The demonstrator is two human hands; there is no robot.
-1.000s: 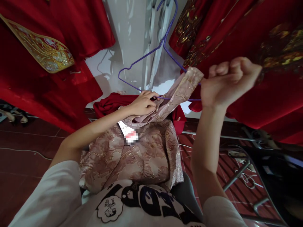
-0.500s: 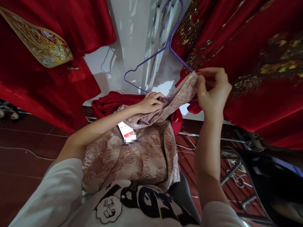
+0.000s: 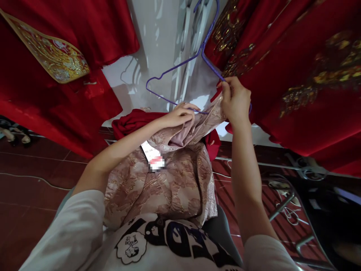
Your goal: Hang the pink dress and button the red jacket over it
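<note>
A pink brocade garment [image 3: 180, 177] with a gold leafy pattern lies across my lap, its upper edge raised toward a purple wire clothes hanger [image 3: 180, 67]. My left hand [image 3: 180, 114] is closed on the garment's edge at the hanger's bottom bar. With thumb and fingers, my right hand [image 3: 237, 101] grips the hanger's right arm near its corner, together with the raised strip of brocade. The hanger's right end pokes out behind that hand. A lit phone [image 3: 152, 154] showing digits rests on the garment below my left forearm, partly blurred out.
Red garments with gold embroidery hang at the left [image 3: 64, 60] and right [image 3: 296, 75]. A red cloth [image 3: 132, 122] lies behind the brocade, against a pale wall [image 3: 158, 41]. At lower right, a metal-framed chair [image 3: 284, 207] and white cables [image 3: 291, 216] stand on red floor tiles.
My right hand has moved left and closed round the hanger's right arm, still with the brocade. The hanger's right end now shows beyond it. My left hand has risen slightly.
</note>
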